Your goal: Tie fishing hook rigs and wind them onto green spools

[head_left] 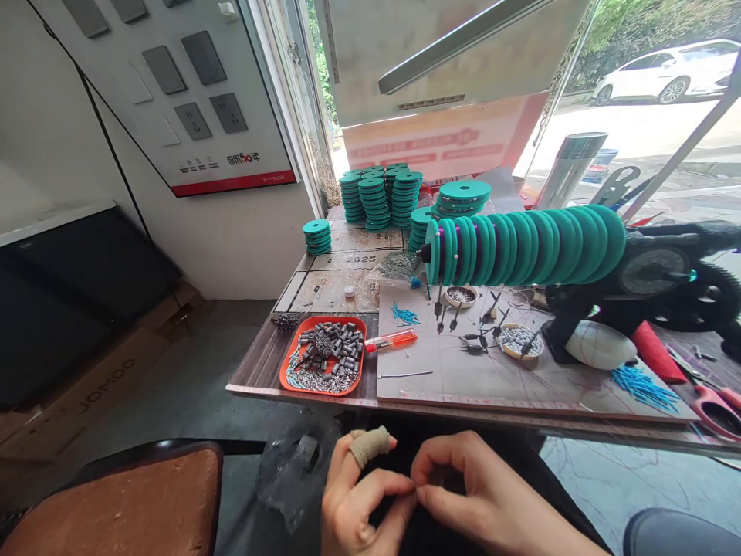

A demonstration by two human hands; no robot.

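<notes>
Below the table's front edge, my left hand point(362, 498) and my right hand point(475, 490) meet with thumbs and forefingers pinched together. Whatever lies between the fingertips is too small to make out. A tan wrap point(370, 446) covers one finger of my left hand. Closest on the table are an orange-red tray point(283, 369) of dark cylindrical weights and small metal bits, and an orange-capped clear tube point(392, 340). A row of green foam spools point(521, 245) sits on the shaft of a black winding device point(654, 270) at the right. Dark weights point(475, 340) hang or lie beneath it on fine lines.
Stacked green spools point(373, 202) stand at the back. Blue thin pieces point(642, 388), a round dish of pale beads point(521, 340) and pink-handled scissors point(718, 409) lie on the right. A brown-seated chair point(121, 502) stands at lower left; a plastic bag point(295, 471) hangs beside it.
</notes>
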